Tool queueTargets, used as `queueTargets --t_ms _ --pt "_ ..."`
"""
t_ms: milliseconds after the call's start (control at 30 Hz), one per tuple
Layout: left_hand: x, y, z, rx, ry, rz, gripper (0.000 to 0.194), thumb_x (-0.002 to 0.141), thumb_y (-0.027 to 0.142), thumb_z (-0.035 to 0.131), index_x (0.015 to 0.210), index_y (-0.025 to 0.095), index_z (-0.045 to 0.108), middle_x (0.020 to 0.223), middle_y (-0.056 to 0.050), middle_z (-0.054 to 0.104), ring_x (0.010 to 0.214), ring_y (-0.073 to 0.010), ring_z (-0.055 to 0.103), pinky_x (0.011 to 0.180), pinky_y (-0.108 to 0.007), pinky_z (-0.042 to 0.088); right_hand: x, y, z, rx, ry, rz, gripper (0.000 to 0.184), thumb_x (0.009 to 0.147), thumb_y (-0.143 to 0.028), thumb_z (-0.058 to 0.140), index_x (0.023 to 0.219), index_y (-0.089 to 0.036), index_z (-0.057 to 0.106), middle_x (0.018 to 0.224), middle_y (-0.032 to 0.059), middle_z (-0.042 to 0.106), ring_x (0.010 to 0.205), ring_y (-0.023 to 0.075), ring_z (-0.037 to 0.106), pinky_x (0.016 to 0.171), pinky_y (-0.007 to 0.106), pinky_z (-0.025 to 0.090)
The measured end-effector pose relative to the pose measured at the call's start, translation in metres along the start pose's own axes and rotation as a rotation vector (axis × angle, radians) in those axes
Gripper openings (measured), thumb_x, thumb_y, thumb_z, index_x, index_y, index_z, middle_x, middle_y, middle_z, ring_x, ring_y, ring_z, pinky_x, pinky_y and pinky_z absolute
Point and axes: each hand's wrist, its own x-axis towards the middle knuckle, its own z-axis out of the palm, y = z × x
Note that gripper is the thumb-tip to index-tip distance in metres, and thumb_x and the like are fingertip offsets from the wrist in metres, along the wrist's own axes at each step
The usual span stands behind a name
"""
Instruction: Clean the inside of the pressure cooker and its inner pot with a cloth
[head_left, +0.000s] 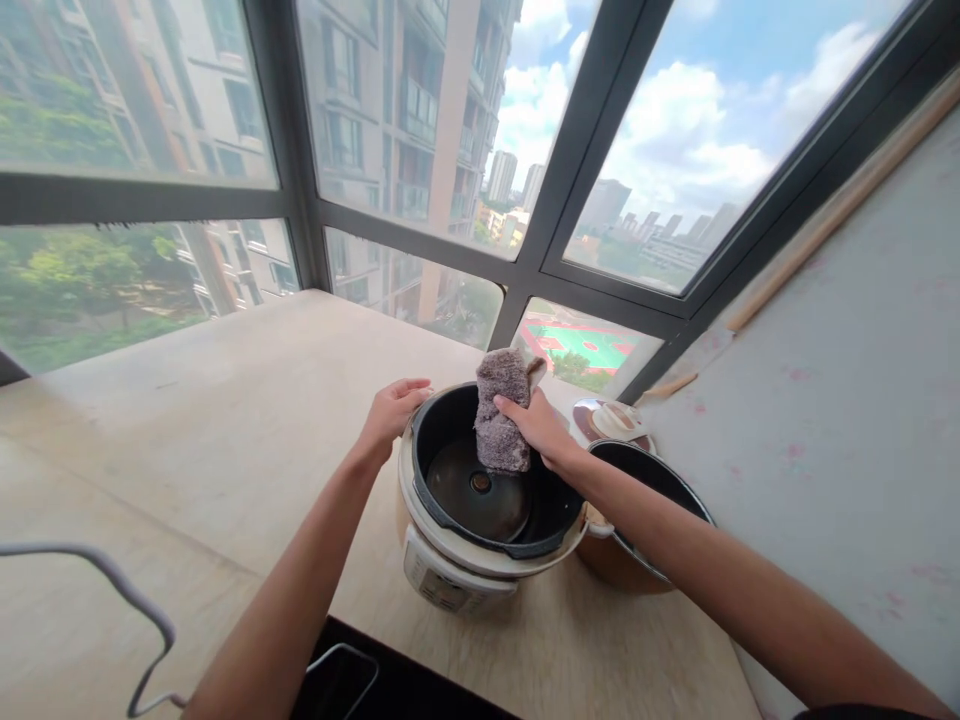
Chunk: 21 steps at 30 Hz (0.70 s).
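Observation:
A white electric cooker body (pixel 450 575) stands on the pale counter, its dark inner well (pixel 480 490) open to view. My left hand (pixel 394 410) curls over the cooker's far-left rim. My right hand (pixel 536 425) holds a fuzzy grey-brown cloth (pixel 501 415) upright inside the well, against the far wall. The cloth's lower end hangs near the round heating plate at the bottom.
A brown inner pot (pixel 637 520) sits right of the cooker, with a lid (pixel 611 418) behind it. A grey wire (pixel 127 600) curves over the counter's front left. A dark phone-like object (pixel 337 680) lies at the front edge. Windows run behind; a wall stands right.

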Motion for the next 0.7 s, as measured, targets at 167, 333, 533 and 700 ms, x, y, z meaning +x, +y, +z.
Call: queueTargets --t_ms 167,333,533,700 --pt "-0.003 -0.004 0.000 -0.307 -0.041 -0.078 0.057 0.047 0.037 0.092 0.096 0.015 0.076 0.097 -0.009 0.078 0.080 -0.0177 0.069 0.079 -0.029 0.053 0.003 0.001 0.027 0.009 -0.126 0.005 0.072 0.068 -0.038 0.078 0.129 -0.018 0.046 0.130 0.0115 0.062 0.120 0.0264 0.062 0.109 0.043 0.045" --pt "-0.003 -0.007 0.002 -0.357 -0.044 -0.082 0.058 0.046 0.037 0.093 0.096 0.013 0.076 0.090 -0.008 0.077 0.077 -0.0179 0.069 0.075 -0.029 0.053 -0.003 -0.007 0.056 -0.035 -0.277 0.071 0.085 0.061 -0.036 0.083 0.136 -0.018 0.045 0.135 0.0113 0.056 0.123 0.0257 0.058 0.110 0.040 0.044" --pt "-0.005 -0.005 0.006 -0.331 0.062 -0.064 0.056 0.045 0.040 0.093 0.090 0.013 0.076 0.089 -0.009 0.077 0.074 -0.0170 0.068 0.073 -0.029 0.053 -0.029 -0.025 0.057 -0.088 -0.663 0.015 0.075 0.066 -0.029 0.078 0.133 -0.014 0.050 0.122 0.0095 0.063 0.112 0.0250 0.061 0.101 0.040 0.051" --pt "-0.008 -0.002 0.009 -0.297 0.130 -0.050 0.052 0.041 0.038 0.093 0.083 0.012 0.077 0.080 -0.007 0.076 0.066 -0.0148 0.066 0.066 -0.027 0.051 -0.034 -0.036 0.032 -0.270 -1.039 -0.108 0.050 0.063 -0.020 0.075 0.111 -0.015 0.063 0.102 0.0027 0.068 0.096 0.0226 0.063 0.091 0.036 0.052"
